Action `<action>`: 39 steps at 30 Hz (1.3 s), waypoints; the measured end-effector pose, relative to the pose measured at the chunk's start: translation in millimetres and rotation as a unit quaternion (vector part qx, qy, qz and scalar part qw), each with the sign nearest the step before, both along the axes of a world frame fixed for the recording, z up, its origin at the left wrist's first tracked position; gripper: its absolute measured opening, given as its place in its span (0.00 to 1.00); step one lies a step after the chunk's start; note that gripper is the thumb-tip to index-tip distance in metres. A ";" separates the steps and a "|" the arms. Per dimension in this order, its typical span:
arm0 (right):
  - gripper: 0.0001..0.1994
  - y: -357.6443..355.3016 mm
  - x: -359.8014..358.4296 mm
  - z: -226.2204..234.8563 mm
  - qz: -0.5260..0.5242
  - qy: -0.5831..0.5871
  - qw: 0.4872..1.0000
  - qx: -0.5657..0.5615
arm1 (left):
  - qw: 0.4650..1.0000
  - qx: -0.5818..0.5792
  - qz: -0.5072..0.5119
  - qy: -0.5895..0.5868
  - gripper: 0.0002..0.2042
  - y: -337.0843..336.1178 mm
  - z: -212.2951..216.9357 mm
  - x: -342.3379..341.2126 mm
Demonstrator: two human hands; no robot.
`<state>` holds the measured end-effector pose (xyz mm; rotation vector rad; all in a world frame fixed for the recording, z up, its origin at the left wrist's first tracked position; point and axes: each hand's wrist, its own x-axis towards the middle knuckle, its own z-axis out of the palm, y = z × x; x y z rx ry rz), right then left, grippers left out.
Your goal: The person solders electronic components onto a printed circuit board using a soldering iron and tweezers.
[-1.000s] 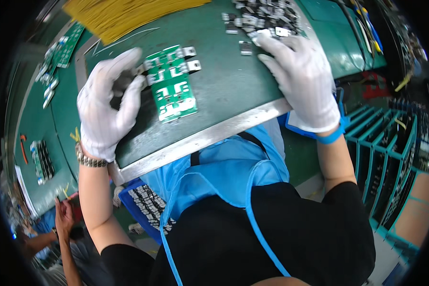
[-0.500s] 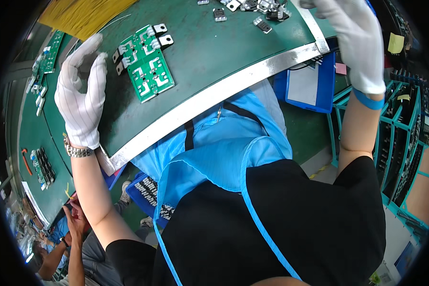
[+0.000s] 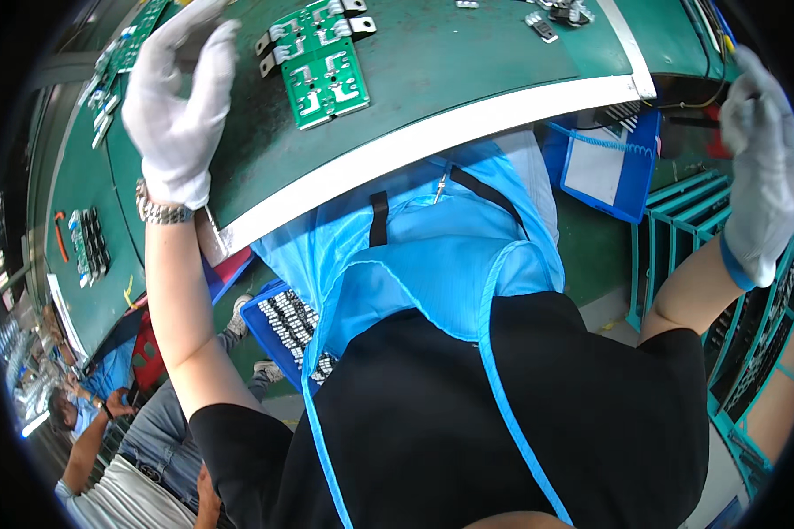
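My left hand, in a white glove with a metal wristwatch below it, lies flat on the green table with its fingers spread. It rests just left of a green circuit board panel with metal brackets along its far edge. My right hand, also gloved, is off the table beyond its right end, raised beside a red object and dark cables. Nothing shows in either hand.
Small metal parts lie at the table's far edge. Under the table sit a blue bin of metal pieces and a blue tray. Teal racks stand at right. More boards and a co-worker are at left.
My right hand left the pile of metal parts on the table and swung out past the table's right end. My left hand stayed beside the boards. The view tilted down toward my apron.
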<state>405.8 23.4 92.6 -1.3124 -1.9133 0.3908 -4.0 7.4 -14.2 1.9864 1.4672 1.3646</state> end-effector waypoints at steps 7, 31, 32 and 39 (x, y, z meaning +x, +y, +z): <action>0.09 -17.1 -12.9 -90.0 0.323 0.128 0.813 -0.468 | 0.992 -0.026 0.098 -0.073 0.14 -3.9 -0.3 21.8; 0.20 -27.9 -117.4 -131.6 0.294 0.085 0.952 0.027 | 0.991 -0.040 -0.002 -0.127 0.10 -89.1 33.1 77.6; 0.21 -26.6 -120.1 -138.5 0.303 0.099 0.947 0.033 | 0.989 -0.045 0.018 -0.137 0.09 -93.4 34.7 74.9; 0.19 -40.9 -123.1 -133.7 0.300 0.123 0.933 -0.156 | 0.989 -0.086 0.021 -0.121 0.09 -108.6 30.1 75.0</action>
